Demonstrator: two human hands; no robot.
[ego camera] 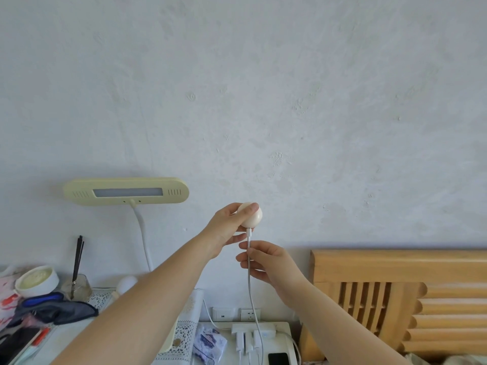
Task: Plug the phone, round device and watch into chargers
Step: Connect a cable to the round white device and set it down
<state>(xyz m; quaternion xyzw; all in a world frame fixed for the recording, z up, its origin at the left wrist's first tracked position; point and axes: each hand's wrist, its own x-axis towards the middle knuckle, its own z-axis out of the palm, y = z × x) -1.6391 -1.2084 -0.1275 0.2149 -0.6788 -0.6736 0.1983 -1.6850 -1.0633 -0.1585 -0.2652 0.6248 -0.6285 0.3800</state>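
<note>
Nearest the camera, at the bottom edge, a dark phone [278, 359] lies flat on a white power strip [283, 328] that carries several white plug adapters [249, 339]. Whether the phone already has a cable in it cannot be told from here, and no watch is visible.

From the strip a white charging cable [251, 291] rises nearly straight up to the right hand [266, 262], whose thumb and fingertips are pinched shut on the cable just below its connector [249, 233]. Above that, the left hand [229, 229] is closed around the round device [250, 214], a pale egg-like ball held up in front of the wall [263, 88], well above the table.

The connector sits at the underside of the device and looks seated or nearly so; how deep it goes cannot be judged. The device's port faces straight down, and connector and cable share one vertical axis below it.

To finish this step well, the right hand should grip the stiff connector body instead of the soft cable, push upward along that vertical line without bending sideways, and the left hand should brace the ball against the push until the connector sits flush.

Farther off to the left, a cream desk lamp [126, 192] hangs on its gooseneck.
</note>
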